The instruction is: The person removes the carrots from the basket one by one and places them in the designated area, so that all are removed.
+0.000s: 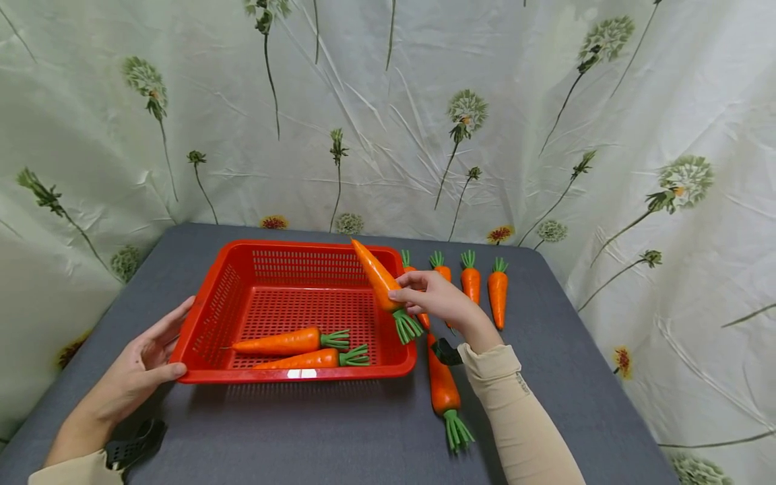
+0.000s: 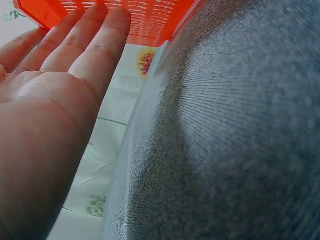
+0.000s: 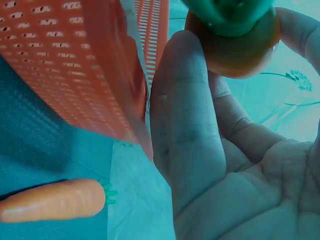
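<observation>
While the left hand point(image 1: 142, 360) holds the basket point(image 1: 309, 306), probably to steady it, the head view shows its thumb point(image 1: 170, 372) at the rim; the left wrist view instead shows nearly straight fingers point(image 2: 106, 47) against the outer wall. One carrot point(image 1: 444, 380) lies just right of the basket, two carrots point(image 1: 285, 342) inside. Over the basket's right side, the right hand point(image 1: 439, 296) pinches another carrot point(image 1: 374, 268) near its leaves, leaving the tip free; the right wrist view hides that tip. Farther back, four carrots point(image 1: 498, 296) lie in a row before the curtain point(image 1: 376, 168).
</observation>
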A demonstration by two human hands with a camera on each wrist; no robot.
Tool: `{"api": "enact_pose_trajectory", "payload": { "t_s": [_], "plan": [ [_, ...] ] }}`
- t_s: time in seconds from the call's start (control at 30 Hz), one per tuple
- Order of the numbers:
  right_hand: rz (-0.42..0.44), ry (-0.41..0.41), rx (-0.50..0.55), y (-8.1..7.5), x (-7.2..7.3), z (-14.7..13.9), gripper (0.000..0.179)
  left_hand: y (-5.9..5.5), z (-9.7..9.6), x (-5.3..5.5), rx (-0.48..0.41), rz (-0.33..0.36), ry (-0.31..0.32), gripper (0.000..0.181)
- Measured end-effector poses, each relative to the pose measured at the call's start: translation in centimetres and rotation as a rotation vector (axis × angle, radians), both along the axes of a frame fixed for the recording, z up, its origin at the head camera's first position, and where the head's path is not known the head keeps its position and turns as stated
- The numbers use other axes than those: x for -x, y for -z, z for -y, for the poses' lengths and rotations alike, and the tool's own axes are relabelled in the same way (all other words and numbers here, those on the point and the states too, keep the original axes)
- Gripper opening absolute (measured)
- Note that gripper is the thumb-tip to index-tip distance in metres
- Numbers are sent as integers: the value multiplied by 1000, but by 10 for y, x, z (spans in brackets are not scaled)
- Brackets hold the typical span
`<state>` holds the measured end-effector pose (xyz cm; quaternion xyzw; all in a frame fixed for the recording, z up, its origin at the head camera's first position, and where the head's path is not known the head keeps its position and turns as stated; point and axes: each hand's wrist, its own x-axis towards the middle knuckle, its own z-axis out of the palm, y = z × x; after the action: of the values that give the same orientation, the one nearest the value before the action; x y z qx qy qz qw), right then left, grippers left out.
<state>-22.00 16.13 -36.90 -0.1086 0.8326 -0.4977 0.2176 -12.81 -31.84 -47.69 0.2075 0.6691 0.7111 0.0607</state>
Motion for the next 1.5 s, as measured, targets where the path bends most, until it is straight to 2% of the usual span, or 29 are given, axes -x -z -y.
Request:
{"api": "enact_pose_trajectory", "payload": {
  "t_s": [0.77,1.0,1.23,1.5],
  "plan": [
    [-15,114,49,14,-28,-39,49,-1,6,-2,-12,-5,-12,91],
    [-25,179,47,17,-43,-70,51,1,4,2,3,5,21,88],
    [-13,238,32,24,-57,-89,49,4,4,3,-61,-39,80,88],
    [-1,261,44,31,-68,-101,51,3,4,3,-49,-30,64,88]
  ]
}}
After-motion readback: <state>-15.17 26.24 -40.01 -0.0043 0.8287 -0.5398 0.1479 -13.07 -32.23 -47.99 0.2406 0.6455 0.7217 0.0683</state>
